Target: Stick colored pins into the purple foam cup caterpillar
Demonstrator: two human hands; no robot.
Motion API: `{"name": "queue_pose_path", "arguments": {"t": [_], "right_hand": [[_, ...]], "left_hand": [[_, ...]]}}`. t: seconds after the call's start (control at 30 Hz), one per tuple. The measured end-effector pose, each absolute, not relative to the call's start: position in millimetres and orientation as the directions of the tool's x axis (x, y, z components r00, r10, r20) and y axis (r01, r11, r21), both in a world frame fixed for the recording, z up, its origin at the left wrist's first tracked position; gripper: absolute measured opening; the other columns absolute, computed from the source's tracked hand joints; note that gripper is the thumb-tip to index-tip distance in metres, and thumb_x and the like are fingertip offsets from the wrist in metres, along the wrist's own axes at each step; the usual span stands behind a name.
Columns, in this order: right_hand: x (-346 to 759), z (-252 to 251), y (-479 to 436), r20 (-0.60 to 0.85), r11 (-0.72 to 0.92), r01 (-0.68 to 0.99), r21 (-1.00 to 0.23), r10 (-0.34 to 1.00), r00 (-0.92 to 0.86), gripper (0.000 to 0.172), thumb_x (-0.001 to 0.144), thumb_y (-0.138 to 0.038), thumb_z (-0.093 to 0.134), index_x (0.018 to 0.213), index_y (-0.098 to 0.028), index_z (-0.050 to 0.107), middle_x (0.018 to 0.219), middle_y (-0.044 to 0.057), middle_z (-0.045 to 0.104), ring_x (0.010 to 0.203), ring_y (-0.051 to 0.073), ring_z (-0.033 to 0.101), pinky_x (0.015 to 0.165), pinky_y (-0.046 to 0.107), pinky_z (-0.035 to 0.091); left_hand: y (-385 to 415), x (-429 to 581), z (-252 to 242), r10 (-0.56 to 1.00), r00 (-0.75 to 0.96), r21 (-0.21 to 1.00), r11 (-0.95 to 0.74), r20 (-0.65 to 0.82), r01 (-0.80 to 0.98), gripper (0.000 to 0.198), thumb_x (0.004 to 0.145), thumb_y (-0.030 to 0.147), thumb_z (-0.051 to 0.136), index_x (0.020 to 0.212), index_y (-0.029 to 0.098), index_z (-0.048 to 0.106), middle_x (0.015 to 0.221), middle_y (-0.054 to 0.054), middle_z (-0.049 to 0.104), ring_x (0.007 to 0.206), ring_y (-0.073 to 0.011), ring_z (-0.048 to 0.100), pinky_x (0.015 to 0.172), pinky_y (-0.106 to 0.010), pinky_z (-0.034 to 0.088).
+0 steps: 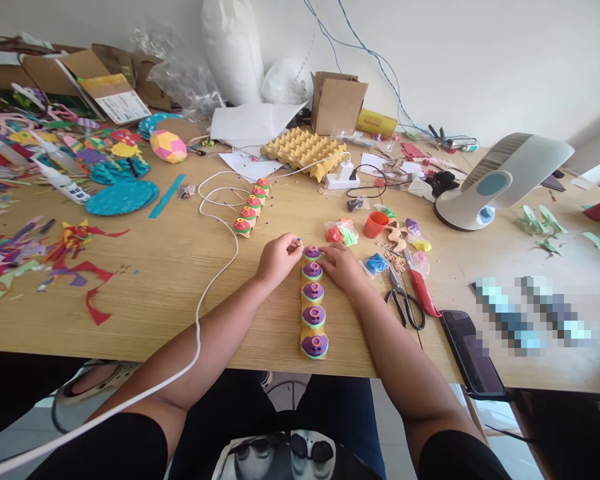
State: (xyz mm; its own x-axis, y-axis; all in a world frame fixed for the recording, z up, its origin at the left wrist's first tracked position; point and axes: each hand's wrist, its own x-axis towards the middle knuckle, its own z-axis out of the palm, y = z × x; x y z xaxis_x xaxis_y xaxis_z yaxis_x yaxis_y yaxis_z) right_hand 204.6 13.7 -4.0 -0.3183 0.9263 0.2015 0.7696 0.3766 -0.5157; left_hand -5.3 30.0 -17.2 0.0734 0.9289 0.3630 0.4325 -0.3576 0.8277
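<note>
My left hand (283,257) is closed in a pinch on a tiny blue piece (299,239), perhaps clay, at the left of a strip's far end. The egg-carton strip (313,293) runs lengthwise in front of me, its several bumps covered in purple, mint and orange clay with small faces. My right hand (343,267) holds the strip's far end from the right side, fingers curled against the top bump. Farther left lies a second carton strip (251,208) with red and green bumps and thin stalks sticking out sideways.
Clay bags (341,232), a red cup (376,225), scissors (405,300), a red-handled knife (423,287) and a phone (473,353) lie to the right. A white fan (500,177) stands beyond. A white cable (199,327) crosses my left arm. Paper scraps (75,247) cover the left.
</note>
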Motion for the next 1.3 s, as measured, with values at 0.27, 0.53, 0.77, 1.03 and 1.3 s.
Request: {"name": "queue_pose_path", "arguments": {"t": [0.27,0.53,0.77,1.03,1.3], "right_hand": [[204.1,-3.4,14.0,0.207,0.384,0.763,-0.52,0.923,-0.323,0.033,0.092,-0.029,0.065,0.123,-0.021,0.07,0.114,0.01,0.066,0.109,0.023,0.062,0.099,0.034,0.047],[203.6,-2.2,14.2,0.191,0.376,0.771,-0.514,0.927,-0.324,0.033,0.092,-0.029,0.065,0.124,-0.021,0.069,0.114,0.01,0.066,0.11,0.023,0.061,0.1,0.034,0.046],[203.9,1.9,10.8,0.196,0.377,0.762,-0.527,0.926,-0.323,0.033,0.093,-0.032,0.064,0.124,-0.021,0.069,0.113,0.009,0.066,0.107,0.022,0.062,0.099,0.033,0.046],[203.9,2.5,9.4,0.192,0.377,0.771,-0.513,0.926,-0.325,0.033,0.093,-0.03,0.063,0.125,-0.021,0.068,0.115,0.01,0.067,0.11,0.022,0.061,0.099,0.033,0.046],[205.8,1.2,8.8,0.204,0.37,0.78,-0.504,0.929,-0.309,0.036,0.092,-0.03,0.064,0.127,-0.02,0.066,0.122,0.011,0.067,0.116,0.023,0.06,0.103,0.035,0.045]], "left_hand": [[29.0,-4.7,-15.5,0.925,0.068,0.817,-0.362,0.373,0.449,0.005,0.082,0.024,0.064,0.086,0.02,0.064,0.08,-0.002,0.074,0.073,-0.0161,0.07,0.071,-0.026,0.054],[31.9,-4.2,-20.6,0.929,0.055,0.837,-0.355,0.366,0.417,0.006,0.082,0.025,0.064,0.086,0.02,0.065,0.079,-0.002,0.073,0.074,-0.0157,0.07,0.071,-0.025,0.054],[34.3,-4.8,-26.2,0.951,-0.003,0.902,-0.291,0.308,0.317,0.013,0.08,0.031,0.067,0.085,0.02,0.064,0.082,-0.003,0.073,0.077,-0.0158,0.07,0.075,-0.026,0.055],[33.8,-4.7,-22.9,0.976,-0.015,0.95,-0.207,0.216,0.232,0.019,0.077,0.032,0.07,0.09,0.018,0.067,0.088,-0.005,0.074,0.081,-0.0167,0.071,0.079,-0.028,0.055],[30.6,-8.2,-14.7,0.981,0.006,0.941,-0.187,0.193,0.283,0.027,0.075,0.024,0.067,0.101,0.017,0.066,0.093,-0.006,0.074,0.081,-0.0164,0.069,0.079,-0.029,0.053]]}}
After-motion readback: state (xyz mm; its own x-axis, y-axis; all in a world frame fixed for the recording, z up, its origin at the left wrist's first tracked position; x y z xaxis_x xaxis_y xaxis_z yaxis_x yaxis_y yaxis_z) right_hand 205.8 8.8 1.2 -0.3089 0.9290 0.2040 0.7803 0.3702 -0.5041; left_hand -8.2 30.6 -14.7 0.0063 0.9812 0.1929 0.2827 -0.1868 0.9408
